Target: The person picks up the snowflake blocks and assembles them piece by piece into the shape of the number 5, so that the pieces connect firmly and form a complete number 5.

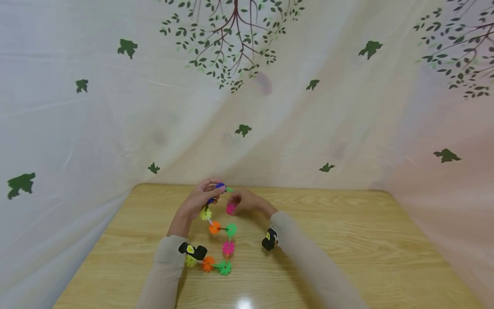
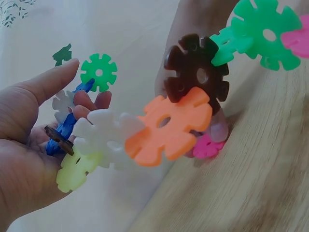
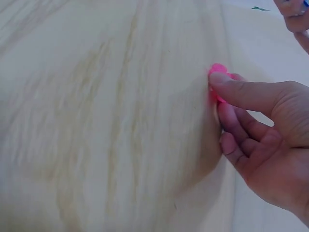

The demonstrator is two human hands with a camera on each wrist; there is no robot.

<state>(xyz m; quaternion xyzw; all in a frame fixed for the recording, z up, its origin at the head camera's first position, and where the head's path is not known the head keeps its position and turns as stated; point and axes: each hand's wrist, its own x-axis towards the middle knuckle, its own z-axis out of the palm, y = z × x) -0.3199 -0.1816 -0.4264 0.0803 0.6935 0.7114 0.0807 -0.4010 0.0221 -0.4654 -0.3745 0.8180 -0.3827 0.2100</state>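
My left hand (image 1: 197, 201) holds one end of a chain of interlocking plastic snowflake discs, with a blue disc (image 1: 221, 186) between thumb and fingers. In the left wrist view, a green disc (image 2: 99, 72) sticks out past the fingertips at that end. White, blue, brown and yellow (image 2: 75, 170) discs follow below, partly inside the palm. The chain runs on through an orange disc (image 2: 169, 128) and a dark brown disc (image 2: 195, 70) to green ones. To the right, my right hand (image 1: 248, 201) pinches a loose pink disc (image 3: 218, 68) between thumb and fingers, apart from the chain.
The chain's rest lies on the wooden table (image 1: 347, 240), bending through a pink disc (image 1: 228, 247) and a green disc (image 1: 225, 268) to a yellow disc (image 1: 191, 261) under my left wrist. A pale curtain (image 1: 270, 154) with leaf and bird prints hangs behind the table's far edge.
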